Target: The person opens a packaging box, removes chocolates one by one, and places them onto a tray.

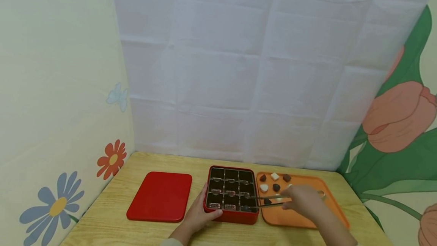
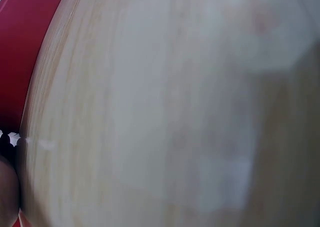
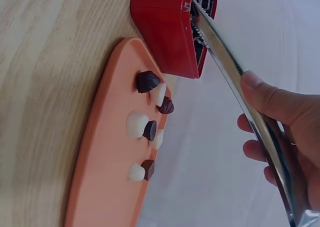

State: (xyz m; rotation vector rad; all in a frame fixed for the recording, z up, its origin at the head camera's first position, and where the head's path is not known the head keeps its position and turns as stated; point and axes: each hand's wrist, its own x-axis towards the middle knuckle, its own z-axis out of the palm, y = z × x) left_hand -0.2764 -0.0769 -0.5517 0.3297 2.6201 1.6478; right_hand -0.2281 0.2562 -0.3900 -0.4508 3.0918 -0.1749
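A red square box (image 1: 237, 218) with a dark divided insert stands on the table. My left hand (image 1: 198, 213) holds its front left corner, thumb at the front rim and fingers along the left side. My right hand (image 1: 304, 200) grips metal tongs (image 3: 250, 104) between thumb and fingers. The tongs' tips reach into the front right compartment, where a dark chocolate (image 1: 246, 208) shows faintly between them. On the orange tray (image 1: 307, 221) to the right lie several dark and white chocolates, among them a white heart-shaped one (image 1: 264, 188). The left wrist view shows mostly tabletop.
A flat red lid (image 1: 162, 196) lies left of the box on the wooden table (image 1: 112, 215). A white cloth (image 1: 222, 86) hangs behind the table. Flower-printed walls stand at both sides. The tray's left edge is close beside the box.
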